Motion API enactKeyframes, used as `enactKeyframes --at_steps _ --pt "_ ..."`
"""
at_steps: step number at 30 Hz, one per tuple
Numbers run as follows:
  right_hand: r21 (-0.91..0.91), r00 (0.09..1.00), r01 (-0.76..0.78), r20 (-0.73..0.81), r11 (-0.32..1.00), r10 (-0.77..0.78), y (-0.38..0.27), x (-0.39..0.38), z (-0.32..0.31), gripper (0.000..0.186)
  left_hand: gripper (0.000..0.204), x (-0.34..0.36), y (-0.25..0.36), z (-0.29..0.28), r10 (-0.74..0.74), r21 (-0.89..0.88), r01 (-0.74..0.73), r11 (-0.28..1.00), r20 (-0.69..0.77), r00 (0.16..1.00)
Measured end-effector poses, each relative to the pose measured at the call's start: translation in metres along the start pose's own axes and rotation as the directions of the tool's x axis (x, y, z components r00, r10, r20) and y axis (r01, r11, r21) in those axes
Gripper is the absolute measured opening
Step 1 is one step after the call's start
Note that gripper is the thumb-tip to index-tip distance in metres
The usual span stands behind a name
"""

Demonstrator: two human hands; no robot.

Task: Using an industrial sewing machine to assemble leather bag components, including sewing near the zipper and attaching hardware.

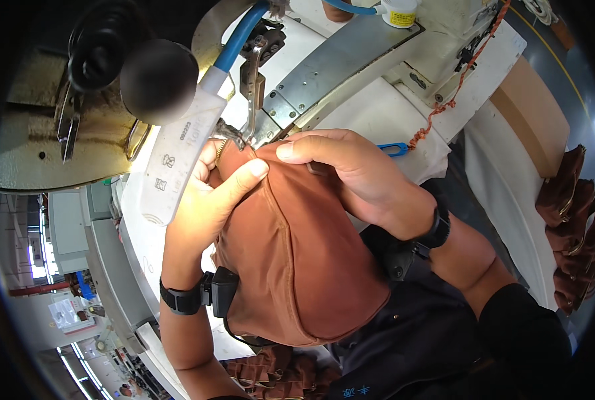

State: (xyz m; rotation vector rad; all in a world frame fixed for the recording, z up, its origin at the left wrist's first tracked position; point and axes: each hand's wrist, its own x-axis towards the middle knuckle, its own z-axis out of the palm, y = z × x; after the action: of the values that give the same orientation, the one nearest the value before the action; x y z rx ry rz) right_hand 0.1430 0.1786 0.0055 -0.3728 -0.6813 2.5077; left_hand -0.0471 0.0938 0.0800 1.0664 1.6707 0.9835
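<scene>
A brown fabric bag piece (304, 267) with a raised seam down its middle hangs toward me from the sewing machine's needle area. My left hand (207, 200) is closed on its upper left edge, thumb pressed near the seam. My right hand (354, 167) pinches the upper right edge, thumb on top and fingers partly under the cloth. Between the thumbs, the seam's top end lies at the presser foot (237, 138); whether the foot is down on it I cannot tell. A strip of brass-coloured zipper teeth (221, 149) shows beside my left fingers.
The machine head (37, 150) and a white lamp (181, 157) with a blue cable overhang the left. Blue thread snips (395, 149) on an orange cord (433, 119) lie right of my right hand. Brown fabric pieces are piled at the right (567, 233) and below (281, 373).
</scene>
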Motion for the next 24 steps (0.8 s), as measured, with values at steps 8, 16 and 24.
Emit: enactKeyframes --at_steps 8,16,24 --pt "-0.732 0.930 0.309 0.099 0.608 -0.354 -0.021 -0.019 0.015 0.028 0.036 0.003 -0.007 -0.013 0.024 0.162 -0.018 0.987 -0.041 0.999" --pt "-0.935 0.820 0.334 0.224 0.123 -0.527 -0.036 -0.004 0.032 0.013 0.033 0.008 -0.004 -0.013 0.147 0.439 -0.083 0.895 -0.113 0.983" --pt "-0.839 0.555 0.391 0.544 -0.379 -0.630 -0.039 0.018 0.019 0.014 0.036 0.010 -0.005 -0.016 0.158 0.452 -0.109 0.885 -0.071 0.985"
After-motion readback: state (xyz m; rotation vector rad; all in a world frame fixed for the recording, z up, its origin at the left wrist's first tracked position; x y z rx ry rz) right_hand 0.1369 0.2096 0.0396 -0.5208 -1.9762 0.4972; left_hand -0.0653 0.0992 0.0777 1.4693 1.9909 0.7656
